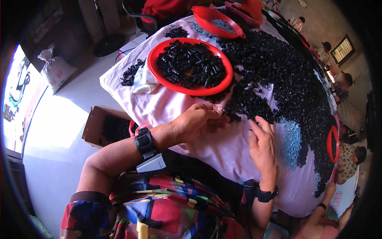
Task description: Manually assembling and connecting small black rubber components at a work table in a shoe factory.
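My left hand (199,121) rests on a pink cloth-covered table (223,149), its fingertips pinched on a small black plastic part (223,112). My right hand (262,145) lies flat beside it, fingers spread, touching the edge of a big heap of black plastic parts (286,75). Both wrists wear black bands. Just beyond my left hand sits a red round tray (190,65) filled with more black parts.
A pile of small silvery metal pieces (291,141) lies right of my right hand. A second red tray (217,22) stands at the far end. An open cardboard box (104,126) with black parts sits on the floor at left. Other people sit along the right side.
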The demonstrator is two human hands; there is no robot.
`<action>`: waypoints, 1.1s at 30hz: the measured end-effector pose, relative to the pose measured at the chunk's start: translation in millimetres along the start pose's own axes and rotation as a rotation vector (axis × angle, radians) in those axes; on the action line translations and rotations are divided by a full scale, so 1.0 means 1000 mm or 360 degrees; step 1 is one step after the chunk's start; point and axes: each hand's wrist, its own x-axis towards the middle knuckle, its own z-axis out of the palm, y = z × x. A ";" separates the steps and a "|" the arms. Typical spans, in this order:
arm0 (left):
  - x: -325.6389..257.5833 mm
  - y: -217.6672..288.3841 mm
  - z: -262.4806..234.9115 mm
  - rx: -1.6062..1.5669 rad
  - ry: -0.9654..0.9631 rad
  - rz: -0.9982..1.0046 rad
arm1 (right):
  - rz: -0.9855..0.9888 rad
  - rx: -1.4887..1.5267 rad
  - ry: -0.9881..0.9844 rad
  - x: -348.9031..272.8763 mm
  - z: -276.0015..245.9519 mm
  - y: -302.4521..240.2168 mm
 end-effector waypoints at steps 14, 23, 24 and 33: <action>0.001 0.000 -0.004 0.0058 -0.0043 0.0000 | -0.0263 -0.0143 0.0068 0.051 0.010 0.001; 0.000 -0.001 0.004 0.0238 -0.0187 0.0001 | -0.0288 -0.0204 0.0023 0.041 0.002 -0.008; -0.003 -0.001 0.004 0.0240 -0.0203 -0.0001 | -0.0178 0.0097 0.0057 0.039 -0.002 -0.020; -0.003 -0.009 0.008 0.0198 -0.0421 0.0008 | -0.0203 0.0636 0.0257 0.016 -0.002 -0.044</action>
